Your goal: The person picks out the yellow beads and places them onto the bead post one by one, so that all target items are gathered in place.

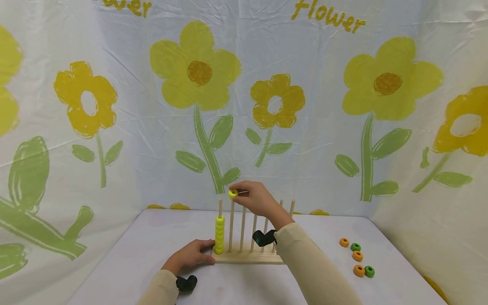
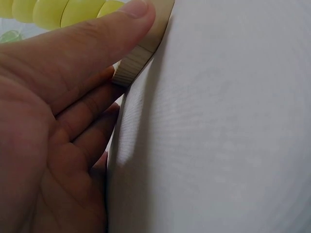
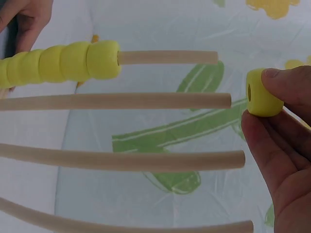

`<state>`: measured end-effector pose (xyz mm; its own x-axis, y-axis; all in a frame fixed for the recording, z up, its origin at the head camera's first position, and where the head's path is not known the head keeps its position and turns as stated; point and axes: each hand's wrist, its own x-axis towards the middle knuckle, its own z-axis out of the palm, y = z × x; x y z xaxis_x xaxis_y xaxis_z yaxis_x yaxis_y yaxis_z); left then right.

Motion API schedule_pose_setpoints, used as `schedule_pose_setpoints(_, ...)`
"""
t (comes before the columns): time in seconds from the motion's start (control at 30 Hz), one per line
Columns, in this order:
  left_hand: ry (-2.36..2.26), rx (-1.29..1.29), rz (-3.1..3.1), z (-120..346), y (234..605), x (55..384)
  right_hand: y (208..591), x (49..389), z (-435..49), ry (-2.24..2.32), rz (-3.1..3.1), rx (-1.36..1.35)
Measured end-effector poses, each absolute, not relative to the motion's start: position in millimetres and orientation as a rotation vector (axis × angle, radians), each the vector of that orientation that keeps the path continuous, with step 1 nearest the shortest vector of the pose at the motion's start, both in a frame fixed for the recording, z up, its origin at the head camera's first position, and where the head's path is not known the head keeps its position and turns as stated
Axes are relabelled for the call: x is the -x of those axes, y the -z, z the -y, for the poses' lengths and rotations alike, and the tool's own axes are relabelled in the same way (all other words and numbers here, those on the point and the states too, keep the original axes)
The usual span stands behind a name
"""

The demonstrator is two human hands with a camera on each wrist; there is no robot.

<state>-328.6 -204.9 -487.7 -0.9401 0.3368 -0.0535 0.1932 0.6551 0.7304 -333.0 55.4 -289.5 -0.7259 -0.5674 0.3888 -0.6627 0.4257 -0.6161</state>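
Observation:
A wooden bead rack [image 1: 249,257] with several upright pegs stands on the table. Its leftmost peg carries a stack of yellow beads [image 1: 219,235], the peg's bare tip showing above them. My right hand [image 1: 256,199] pinches one yellow bead [image 3: 265,93] between thumb and fingers. In the right wrist view that bead is just off the tip of the second peg [image 3: 204,100], apart from it, its hole facing the peg. At the rack's left end my left hand [image 1: 192,255] grips the base [image 2: 133,68], thumb on top and fingers against the end.
To the right on the white table [image 1: 312,284] lie loose orange beads [image 1: 357,256] and green beads [image 1: 369,271]. Behind the table hangs a flower-printed cloth [image 1: 305,169]. My right forearm [image 1: 312,262] covers the rack's right end in the head view.

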Motion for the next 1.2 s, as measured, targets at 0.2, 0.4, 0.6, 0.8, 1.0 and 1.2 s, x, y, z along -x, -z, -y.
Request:
schedule_pose_setpoints(0.2,-1.161,-0.456,-2.688,206.3,489.2,329.7,295.2,338.3,-45.0,-1.194,2.527,-1.128)
schedule_pose_setpoints(0.4,-1.164,-0.455,-2.675,206.3,489.2,329.7,297.4,337.0,-38.0,-1.203,2.541,-1.120)
schedule_pose_setpoints(0.6,-1.161,-0.471,-2.684,206.7,487.9,329.4,296.9,335.2,-31.0,-1.190,2.563,-1.115)
schedule_pose_setpoints(0.8,-1.173,-0.480,-2.677,207.1,489.6,329.4,297.5,336.1,-26.6,-1.141,2.600,-1.094)
schedule_pose_setpoints(1.0,-1.161,-0.459,-2.681,207.1,489.5,329.9,295.0,337.2,-24.5,-1.079,2.628,-1.092)
schedule_pose_setpoints(1.2,-1.150,-0.428,-2.686,206.3,488.0,329.5,291.7,338.0,-22.7,-0.998,2.654,-1.107)
